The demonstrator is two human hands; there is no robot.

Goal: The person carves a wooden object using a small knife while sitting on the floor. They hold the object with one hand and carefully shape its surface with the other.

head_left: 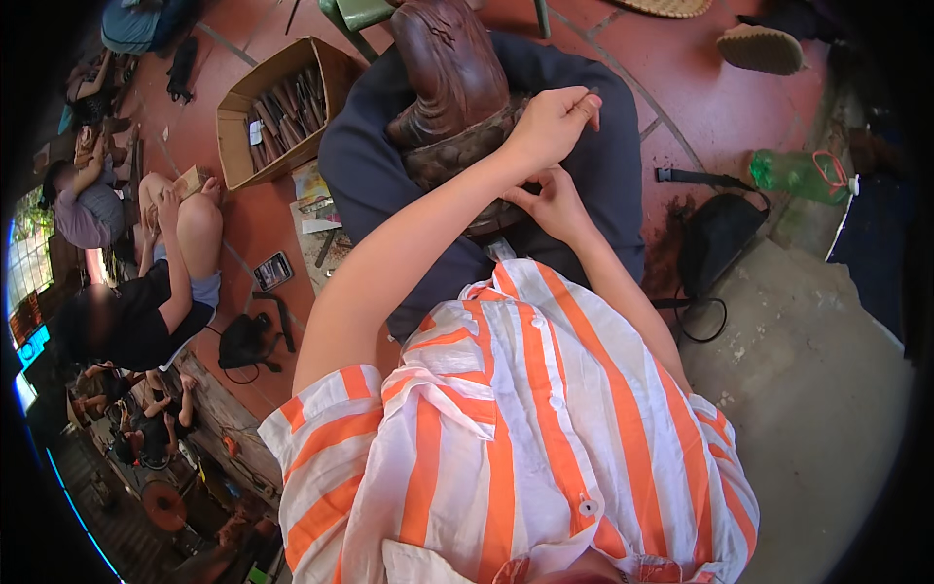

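A dark brown carved figure (449, 68) with draped folds leans between my knees. Its rough, scaly-looking base (457, 156) points toward me. My left arm crosses in front of the carving, and my left hand (556, 128) is closed above the base's right side. A small dark tip shows by its fingertips; the thing itself is too small to name. Nearer to me, my right hand (556, 206) has thumb and fingers pinched together close to the base's near edge. Whatever lies in that pinch is hidden.
At left, a cardboard box (233, 146) holds several wooden-handled tools (290, 112). A phone (273, 271) and papers (316, 209) lie on the tiles. People sit working farther left. At right are a black bag (720, 238) and a green plastic bottle (793, 175). A green stool (360, 12) stands behind.
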